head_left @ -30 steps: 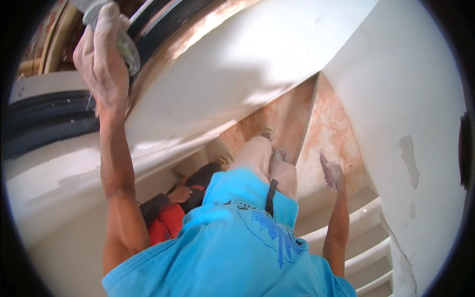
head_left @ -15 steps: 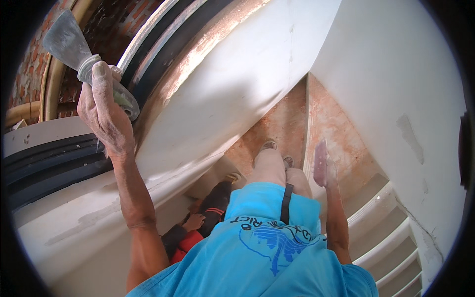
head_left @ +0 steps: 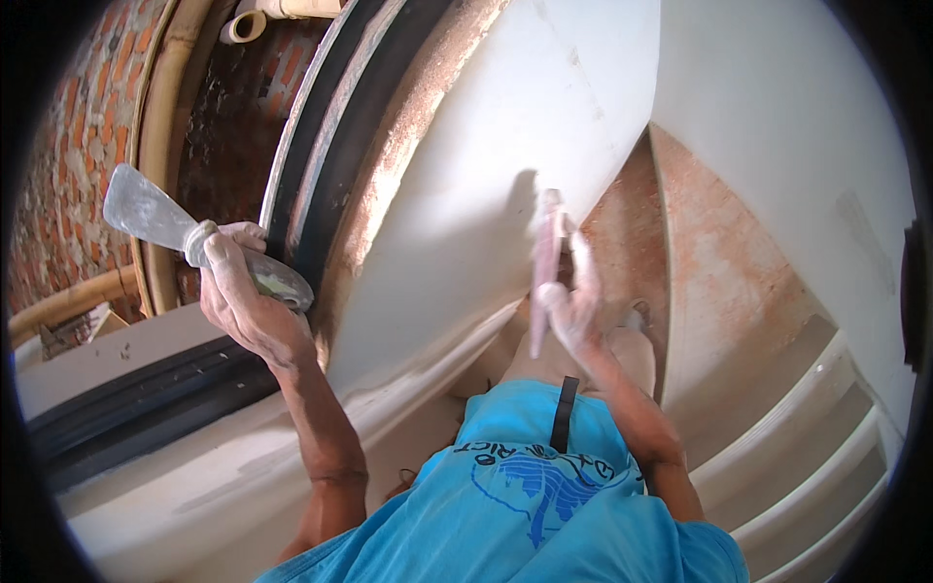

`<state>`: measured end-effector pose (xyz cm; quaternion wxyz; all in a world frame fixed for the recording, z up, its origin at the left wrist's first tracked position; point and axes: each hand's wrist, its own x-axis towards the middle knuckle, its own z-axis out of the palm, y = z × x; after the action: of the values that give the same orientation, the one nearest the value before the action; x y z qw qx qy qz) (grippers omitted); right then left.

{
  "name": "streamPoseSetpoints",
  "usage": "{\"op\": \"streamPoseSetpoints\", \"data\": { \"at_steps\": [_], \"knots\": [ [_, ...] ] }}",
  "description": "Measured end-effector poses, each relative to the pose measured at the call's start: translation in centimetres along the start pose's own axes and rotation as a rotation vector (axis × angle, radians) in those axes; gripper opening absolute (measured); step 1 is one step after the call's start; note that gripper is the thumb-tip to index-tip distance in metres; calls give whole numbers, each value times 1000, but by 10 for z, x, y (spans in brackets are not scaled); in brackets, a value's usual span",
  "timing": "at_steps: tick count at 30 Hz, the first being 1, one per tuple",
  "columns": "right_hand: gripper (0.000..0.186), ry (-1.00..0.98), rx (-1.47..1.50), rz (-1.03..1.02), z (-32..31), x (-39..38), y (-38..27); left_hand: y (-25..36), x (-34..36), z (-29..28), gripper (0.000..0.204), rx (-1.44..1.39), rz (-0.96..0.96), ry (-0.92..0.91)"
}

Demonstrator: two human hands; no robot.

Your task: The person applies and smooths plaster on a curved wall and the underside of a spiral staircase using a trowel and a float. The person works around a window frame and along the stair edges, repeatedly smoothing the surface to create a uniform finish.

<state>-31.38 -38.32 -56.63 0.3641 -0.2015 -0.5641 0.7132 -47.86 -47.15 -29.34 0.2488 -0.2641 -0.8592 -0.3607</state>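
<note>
My left hand (head_left: 251,313), pale with dust, is closed round the handle of a putty knife (head_left: 154,212). Its wide grey blade points up and left, above the dark-banded window or railing ledge. A thin, flat pinkish block (head_left: 547,257) is gripped in my right hand (head_left: 575,309), seen nearly edge-on and blurred by motion. That hand is in front of my body, close to the white curved wall (head_left: 457,194), whose surface carries a shadow beside the block.
Dark grooved moulding (head_left: 335,126) runs along the wall's left edge. Beyond it are bamboo poles (head_left: 160,146) and brickwork (head_left: 87,126). Reddish steps (head_left: 719,253) curve down at the right, with pale stair treads (head_left: 777,437) below and a white wall (head_left: 777,117) behind.
My right hand has swung up and left with the pinkish block, toward the white wall. My left hand has shifted down and right with the putty knife. The person seated below is now mostly hidden.
</note>
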Motion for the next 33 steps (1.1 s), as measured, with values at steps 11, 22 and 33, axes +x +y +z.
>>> {"op": "streamPoseSetpoints", "data": {
  "at_steps": [11, 22, 33],
  "knots": [
    [70, 48, -364, -553, 109, -14, -25, -3, 1, 1, 40, -149, -72, 10],
    [82, 411, -467, -525, 62, 106, -14, 0, -5, 5, 44, 4, 94, 13],
    [68, 583, -401, -46, 69, 94, 14, 3, -4, 5, 46, 53, 2, 61]
  ]
}}
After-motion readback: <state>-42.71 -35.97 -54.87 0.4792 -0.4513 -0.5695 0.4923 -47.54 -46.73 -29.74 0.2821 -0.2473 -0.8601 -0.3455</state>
